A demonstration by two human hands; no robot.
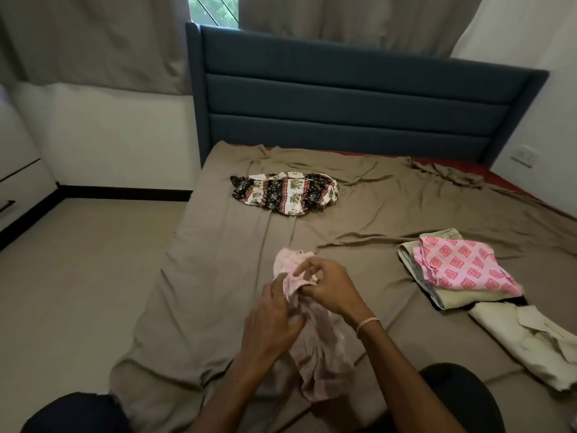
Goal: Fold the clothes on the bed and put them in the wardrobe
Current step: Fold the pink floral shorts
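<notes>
A pale pink garment (pixel 321 354) hangs bunched over the near part of the bed (pixel 390 201). My left hand (pixel 271 323) grips its upper part from the left. My right hand (pixel 331 285) pinches the top edge of the same garment. A crumpled black, white and red patterned garment (pixel 284 192) lies further up the bed. To the right sits a folded stack with a pink diamond-patterned cloth (pixel 462 265) on top of a beige piece (pixel 459 300). A cream garment (pixel 530 342) lies unfolded at the right edge.
A brown sheet covers the bed, wrinkled near the dark blue headboard (pixel 359 98). Bare floor (pixel 78 276) runs along the left side. A white drawer unit (pixel 18 182) stands at far left. Curtains hang behind the headboard. My knees show at the bottom.
</notes>
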